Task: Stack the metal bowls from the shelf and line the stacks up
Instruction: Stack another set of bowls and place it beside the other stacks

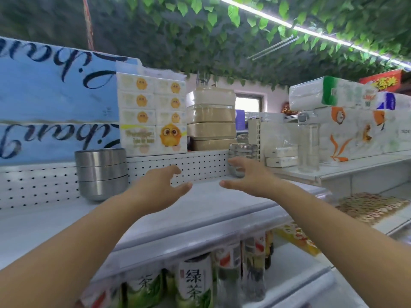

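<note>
Now both arms stretch over the shelf (pixel 200 207), wide and empty: left hand (pixel 160 185) mid-shelf, right hand (pixel 246 176) just before the right bowl stack (pixel 242 150) at the back edge.

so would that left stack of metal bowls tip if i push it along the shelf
Likely rigid: the left bowl stack looks like steel. It may rock, since nested bowls stand on one narrow rounded base. Pushed low, it should slide on the smooth shelf.

Both arms reach forward, left grip (pixel 160 188) and right grip (pixel 250 177) loosely spread, palms facing.
</note>
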Demonstrator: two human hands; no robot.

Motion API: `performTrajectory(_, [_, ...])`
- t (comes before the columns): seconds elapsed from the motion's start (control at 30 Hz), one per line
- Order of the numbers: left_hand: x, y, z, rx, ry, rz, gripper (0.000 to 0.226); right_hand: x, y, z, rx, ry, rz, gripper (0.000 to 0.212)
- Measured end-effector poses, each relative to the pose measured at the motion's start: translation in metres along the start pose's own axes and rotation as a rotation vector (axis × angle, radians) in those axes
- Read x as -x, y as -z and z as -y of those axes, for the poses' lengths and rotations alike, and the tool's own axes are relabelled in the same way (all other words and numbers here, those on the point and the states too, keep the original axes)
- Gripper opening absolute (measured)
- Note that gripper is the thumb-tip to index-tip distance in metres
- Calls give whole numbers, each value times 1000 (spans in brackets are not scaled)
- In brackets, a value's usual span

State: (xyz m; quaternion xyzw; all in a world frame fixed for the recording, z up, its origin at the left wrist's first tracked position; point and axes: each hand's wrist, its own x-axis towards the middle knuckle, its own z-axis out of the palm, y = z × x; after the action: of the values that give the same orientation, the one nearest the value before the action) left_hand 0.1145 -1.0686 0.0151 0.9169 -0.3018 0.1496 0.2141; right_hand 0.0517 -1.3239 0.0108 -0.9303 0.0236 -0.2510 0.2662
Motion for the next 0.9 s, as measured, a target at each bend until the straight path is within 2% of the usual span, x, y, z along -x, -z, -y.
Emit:
performTrajectory(0.4, [189,176,182,-84,143,-181,64,54,-127,269,-152,238,55,84])
performTrajectory(0.63, [302,258,282,-165,335,-261,59,74,-204,402,-214,371,163,79])
performTrajectory(0.9, [394,323,372,-255,548,-412,57,70,-280,521,-275,526,271,72])
